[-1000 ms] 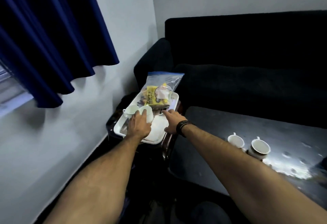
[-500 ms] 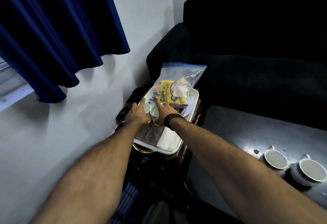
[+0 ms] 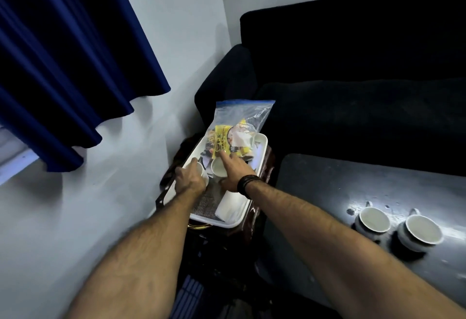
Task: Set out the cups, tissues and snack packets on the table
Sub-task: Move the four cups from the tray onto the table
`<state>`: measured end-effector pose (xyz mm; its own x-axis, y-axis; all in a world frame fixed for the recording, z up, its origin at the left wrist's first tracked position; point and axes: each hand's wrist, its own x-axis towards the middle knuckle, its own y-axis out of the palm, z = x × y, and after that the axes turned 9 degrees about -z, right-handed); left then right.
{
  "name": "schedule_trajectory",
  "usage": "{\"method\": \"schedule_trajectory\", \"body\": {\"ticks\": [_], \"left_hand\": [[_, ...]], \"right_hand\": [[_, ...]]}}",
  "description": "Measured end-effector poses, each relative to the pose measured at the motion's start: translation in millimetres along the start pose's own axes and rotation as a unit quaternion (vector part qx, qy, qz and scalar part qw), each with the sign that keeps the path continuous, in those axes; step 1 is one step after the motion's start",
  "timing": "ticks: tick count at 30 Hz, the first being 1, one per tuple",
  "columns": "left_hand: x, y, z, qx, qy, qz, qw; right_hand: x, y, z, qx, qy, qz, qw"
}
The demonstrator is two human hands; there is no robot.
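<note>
A white tray (image 3: 262,147) sits on a small dark stand between the wall and the dark tabletop (image 3: 315,180), its long axis running away from the person toward the sofa (image 3: 353,66). Both hands work over the tray's middle. The left hand (image 3: 190,180) is curled around a white cup (image 3: 201,171) near the tray's left edge, fingers wrapped over its side. The right hand (image 3: 235,170), with a dark band (image 3: 248,183) at the wrist, reaches across a second cup (image 3: 219,167) that stands mouth up — its index finger is stretched forward and touches the bag (image 3: 242,122); whether the other fingers grip the cup I cannot tell. The bag is clear with a blue seal, leaning at the tray's far end with its long axis pointing up and away, yellow snack packets (image 3: 223,139) inside. A white tissue roll (image 3: 230,205) lies at the near end, lengthwise along the tray. Two more cups (image 3: 373,220) (image 3: 422,230) stand upright side by side on the tabletop, handles pointing away.
</note>
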<state>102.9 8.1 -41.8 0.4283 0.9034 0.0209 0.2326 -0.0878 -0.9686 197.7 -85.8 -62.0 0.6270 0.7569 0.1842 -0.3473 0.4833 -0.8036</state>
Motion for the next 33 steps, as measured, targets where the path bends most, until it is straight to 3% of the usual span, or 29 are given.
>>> {"method": "schedule_trajectory", "body": {"ticks": [4,9,20,25,33], "left_hand": [[-24,-27,-16,0.002,0.128,-0.037,0.991],[-59,-45,-68,-0.024,0.203,-0.033,0.978],[-151,-11,-199,-0.056,0.336,0.098,0.935],[-176,24,-251,-0.052,0.374,0.138,0.915],[-193,87,-296,-0.006,0.411,0.181,0.894]], "right_hand": [[-8,-49,-13,0.009,0.017,-0.04,0.999],[-38,-115,-48,-0.01,0.07,-0.078,0.994],[-150,-247,-199,-0.069,0.234,-0.121,0.962],[-176,-267,-260,-0.098,0.278,-0.105,0.95],[-178,-235,-316,-0.106,0.271,-0.039,0.956]]}}
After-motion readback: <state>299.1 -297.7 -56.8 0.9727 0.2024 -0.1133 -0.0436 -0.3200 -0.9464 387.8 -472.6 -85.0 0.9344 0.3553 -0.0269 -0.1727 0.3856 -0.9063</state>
